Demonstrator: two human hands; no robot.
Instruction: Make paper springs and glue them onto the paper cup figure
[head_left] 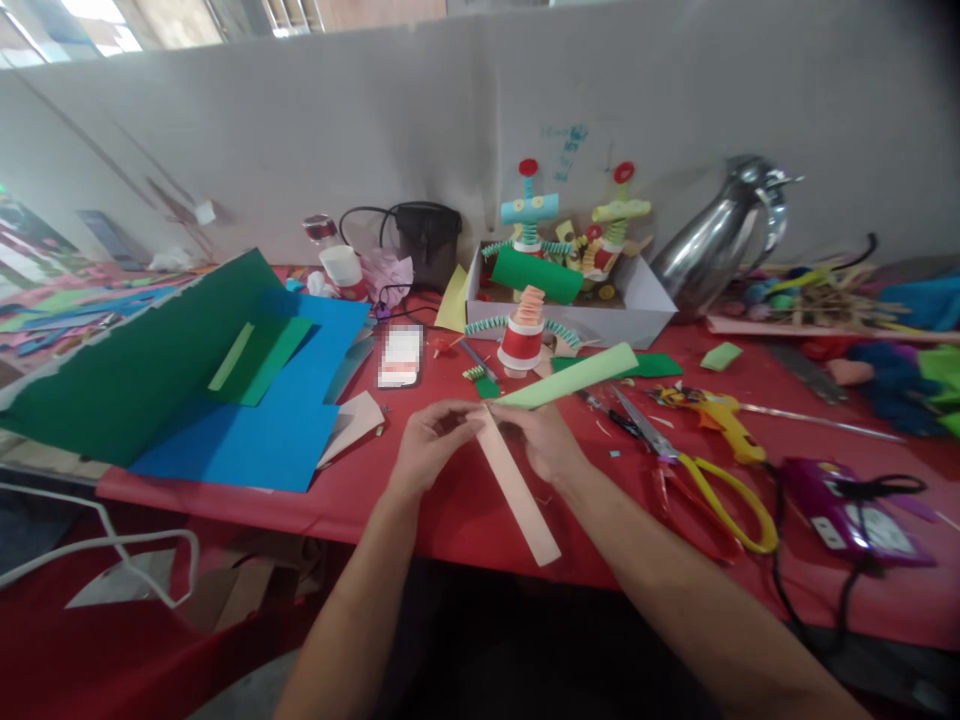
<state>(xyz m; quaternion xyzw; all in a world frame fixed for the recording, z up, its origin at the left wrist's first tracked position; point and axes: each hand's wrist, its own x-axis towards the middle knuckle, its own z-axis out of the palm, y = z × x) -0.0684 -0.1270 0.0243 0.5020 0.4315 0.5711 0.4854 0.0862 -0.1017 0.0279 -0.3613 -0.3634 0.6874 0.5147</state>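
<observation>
Above the red-covered bench (450, 525), my left hand (431, 445) and right hand (546, 440) pinch the meeting ends of a pale pink strip (521, 495), slanting toward me, and a light green strip (581, 376), angled off rightward near a red-and-white cup figure (520, 345).

The fingertips of the left hand (429, 447) and right hand (546, 442), near the front edge of the red-covered table (456, 520), hide where the pale pink paper strip (519, 490) meets the light green paper strip (576, 378). The rectangular phone (400, 356) has a blurred-out screen. Toward the back edge, rolled dark green paper (536, 276) hides part of the white cardboard box's (637, 328) inside. Blue-green handwriting (566, 145) is too small to read.
</observation>
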